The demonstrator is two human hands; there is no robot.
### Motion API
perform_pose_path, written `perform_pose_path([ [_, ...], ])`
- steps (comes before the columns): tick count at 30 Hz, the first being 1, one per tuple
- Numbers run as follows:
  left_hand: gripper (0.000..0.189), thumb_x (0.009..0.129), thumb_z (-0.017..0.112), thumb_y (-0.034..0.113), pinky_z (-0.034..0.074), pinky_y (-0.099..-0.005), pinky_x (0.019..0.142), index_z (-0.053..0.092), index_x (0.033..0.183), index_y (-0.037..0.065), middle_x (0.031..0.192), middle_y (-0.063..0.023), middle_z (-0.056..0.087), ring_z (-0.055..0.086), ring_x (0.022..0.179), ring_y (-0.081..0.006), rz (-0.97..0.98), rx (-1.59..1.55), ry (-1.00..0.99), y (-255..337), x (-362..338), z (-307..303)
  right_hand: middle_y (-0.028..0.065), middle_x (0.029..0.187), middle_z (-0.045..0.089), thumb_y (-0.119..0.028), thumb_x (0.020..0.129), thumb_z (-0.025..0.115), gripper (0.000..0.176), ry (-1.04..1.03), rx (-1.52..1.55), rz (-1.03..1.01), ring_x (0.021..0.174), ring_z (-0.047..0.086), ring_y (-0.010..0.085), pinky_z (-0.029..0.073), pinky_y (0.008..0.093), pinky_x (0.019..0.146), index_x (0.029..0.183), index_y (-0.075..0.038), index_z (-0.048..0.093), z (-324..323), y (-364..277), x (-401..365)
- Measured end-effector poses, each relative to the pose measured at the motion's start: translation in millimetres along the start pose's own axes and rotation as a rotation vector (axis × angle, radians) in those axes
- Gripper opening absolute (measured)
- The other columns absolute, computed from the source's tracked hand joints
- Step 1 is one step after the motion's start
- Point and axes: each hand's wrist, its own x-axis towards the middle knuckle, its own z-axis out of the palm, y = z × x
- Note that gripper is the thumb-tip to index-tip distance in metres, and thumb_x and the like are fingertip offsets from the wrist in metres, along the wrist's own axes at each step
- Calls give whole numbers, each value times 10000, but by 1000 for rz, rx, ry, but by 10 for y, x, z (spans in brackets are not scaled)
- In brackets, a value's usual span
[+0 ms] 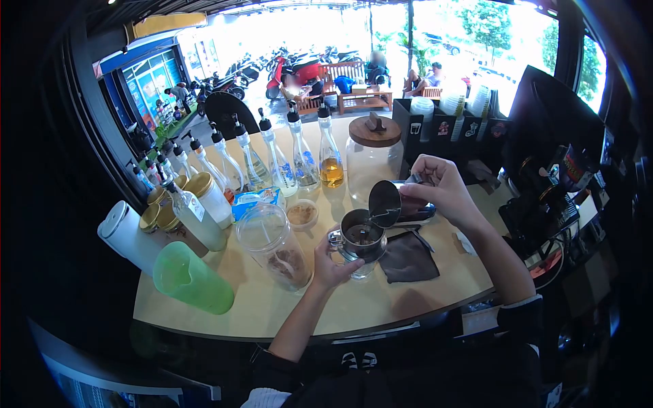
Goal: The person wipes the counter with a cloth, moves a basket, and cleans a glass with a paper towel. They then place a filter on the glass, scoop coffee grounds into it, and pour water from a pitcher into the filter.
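Note:
My left hand (331, 267) is closed around the side of a shiny metal cup (371, 250) with a small side handle. Dark contents show inside it, and a clear glass base (366, 271) appears beneath. My right hand (441, 192) grips a metal pitcher (386, 197) by its handle, tilted to the left with its spout over the cup's mouth. A thin stream seems to run between the two. Right of the cup, a dark folded cloth (410, 258) lies on the table. Left of my left hand stands a tall clear plastic jug (266, 246) with brown contents at its bottom.
A green pitcher (193, 277) stands at the table's left front. Several pump bottles (279, 160) line the back edge, next to a wooden-lidded glass jar (374, 160). A small bowl of brown powder (302, 214) sits mid-table. Cup holders (449, 127) and dark equipment (554, 173) occupy the right.

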Motion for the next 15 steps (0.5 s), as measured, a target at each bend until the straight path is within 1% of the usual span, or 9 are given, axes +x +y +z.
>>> perform_pose_path([
  [8, 815, 611, 831, 270, 465, -336, 909, 460, 1260, -55, 1120, -131, 612, 602, 1032, -197, 4, -7, 5, -25, 4, 0, -37, 684, 542, -1, 758, 701, 205, 24, -12, -17, 638, 495, -20, 372, 143, 553, 741, -48, 502, 12, 21, 40],
  [15, 819, 612, 832, 274, 476, -323, 889, 458, 1264, -52, 1104, -124, 617, 609, 1015, -188, 8, -26, 11, 7, 7, 15, -35, 685, 549, 0, 759, 699, 196, 53, 21, -9, 647, 509, -19, 386, 144, 558, 749, -46, 509, 2, 33, 72],
])
